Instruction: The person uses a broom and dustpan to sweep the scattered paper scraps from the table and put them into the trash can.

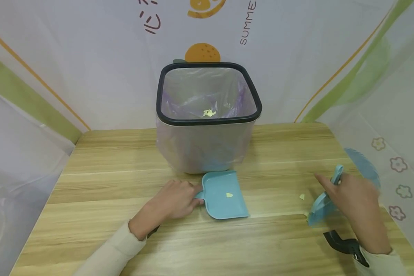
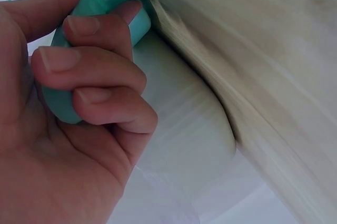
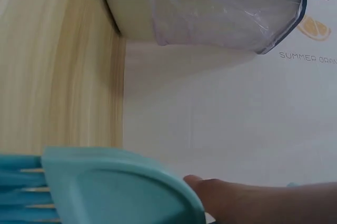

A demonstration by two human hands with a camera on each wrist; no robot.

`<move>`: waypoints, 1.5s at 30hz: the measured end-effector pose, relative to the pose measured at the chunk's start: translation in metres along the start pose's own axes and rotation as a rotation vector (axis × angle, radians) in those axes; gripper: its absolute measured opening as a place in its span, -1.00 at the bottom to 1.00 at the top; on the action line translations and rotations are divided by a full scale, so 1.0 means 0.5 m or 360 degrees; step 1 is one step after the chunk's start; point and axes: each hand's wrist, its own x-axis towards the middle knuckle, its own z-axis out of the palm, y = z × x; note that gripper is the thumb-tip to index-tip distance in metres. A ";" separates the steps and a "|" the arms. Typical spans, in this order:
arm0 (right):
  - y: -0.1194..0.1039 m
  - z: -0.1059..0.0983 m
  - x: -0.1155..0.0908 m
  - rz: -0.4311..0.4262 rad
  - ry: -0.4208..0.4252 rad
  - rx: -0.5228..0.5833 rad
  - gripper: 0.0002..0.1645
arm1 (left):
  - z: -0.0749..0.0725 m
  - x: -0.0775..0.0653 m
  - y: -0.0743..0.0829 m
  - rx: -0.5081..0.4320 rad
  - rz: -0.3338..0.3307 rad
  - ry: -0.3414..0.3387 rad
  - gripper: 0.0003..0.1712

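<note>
My left hand [image 1: 177, 199] grips the short handle of a light-blue dustpan [image 1: 220, 207], which lies on the table against the foot of the bin. In the left wrist view the fingers [image 2: 89, 66] curl round that handle. One pale yellow scrap [image 1: 229, 195] lies on the pan. Farther right, my right hand [image 1: 357, 195] holds a blue hand brush [image 1: 319, 209], its lower end down at the tabletop. Another yellow scrap [image 1: 301, 196] lies left of the brush, and a bit of yellow shows at its lower tip. The right wrist view shows the brush's bristles [image 3: 23, 195].
A bin [image 1: 203, 147] with a black rim and a clear purplish liner stands behind the dustpan; yellow scraps [image 1: 209, 113] lie inside it. Printed white sheeting [image 1: 124, 88] hangs behind and at both sides of the wooden table [image 1: 100, 168]. A black strap [image 1: 341, 243] is at the right wrist.
</note>
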 end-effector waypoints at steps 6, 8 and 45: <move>-0.033 0.026 0.043 -0.0096 0.0299 0.0066 0.07 | 0.002 0.000 -0.001 0.0001 -0.0002 -0.0008 -0.71; -0.038 0.031 0.053 -0.0108 0.0336 0.0101 0.04 | 0.003 0.000 -0.001 0.0007 -0.0001 -0.0008 -0.71; -0.106 0.037 0.078 -0.0581 0.0009 0.0495 -0.82 | 0.002 0.000 -0.001 -0.0027 -0.0002 -0.0021 -0.74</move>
